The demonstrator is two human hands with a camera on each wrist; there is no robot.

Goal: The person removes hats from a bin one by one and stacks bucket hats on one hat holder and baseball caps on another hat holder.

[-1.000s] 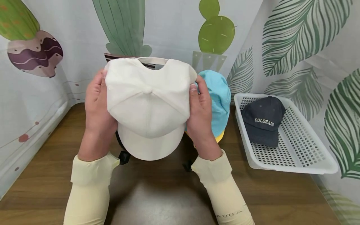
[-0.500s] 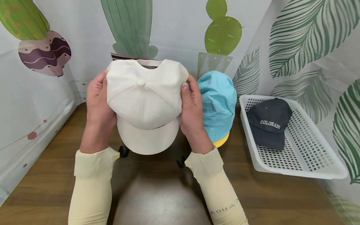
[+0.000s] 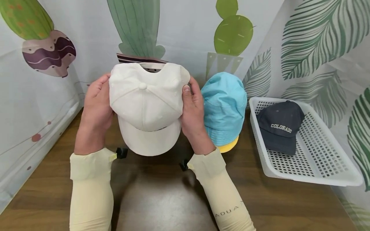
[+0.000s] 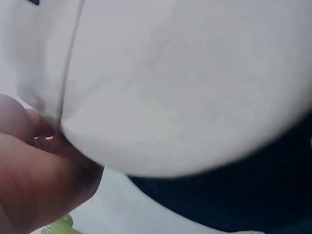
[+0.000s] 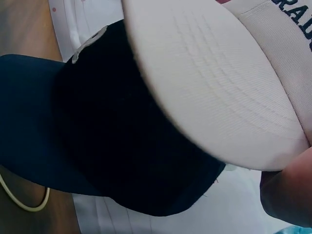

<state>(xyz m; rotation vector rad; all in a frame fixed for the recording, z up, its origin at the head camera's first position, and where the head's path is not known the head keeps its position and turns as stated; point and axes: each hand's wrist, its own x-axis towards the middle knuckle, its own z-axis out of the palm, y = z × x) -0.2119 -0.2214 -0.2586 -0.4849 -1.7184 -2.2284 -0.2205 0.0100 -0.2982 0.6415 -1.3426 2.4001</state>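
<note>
A cream-white baseball cap [image 3: 147, 106] is held above the wooden table [image 3: 162, 199], brim toward me. My left hand [image 3: 96, 106] grips its left side and my right hand [image 3: 192, 109] grips its right side, thumbs on the crown. In the left wrist view the cream-white baseball cap [image 4: 185, 83] fills the frame, with my left hand [image 4: 34, 180] at the lower left. The right wrist view shows the cream brim [image 5: 214, 92] above a dark navy cap [image 5: 112, 146] that lies underneath it.
A light blue cap [image 3: 224, 109] sits on a yellow one [image 3: 228, 147] just right of my right hand. A white perforated basket [image 3: 309, 166] at the right holds a navy "COLORADO" cap [image 3: 278, 126]. Cactus-print curtains wall in the back and both sides.
Both hands have drawn closer together on the white cap, squeezing its crown narrower, and moved it slightly away from me and left.
</note>
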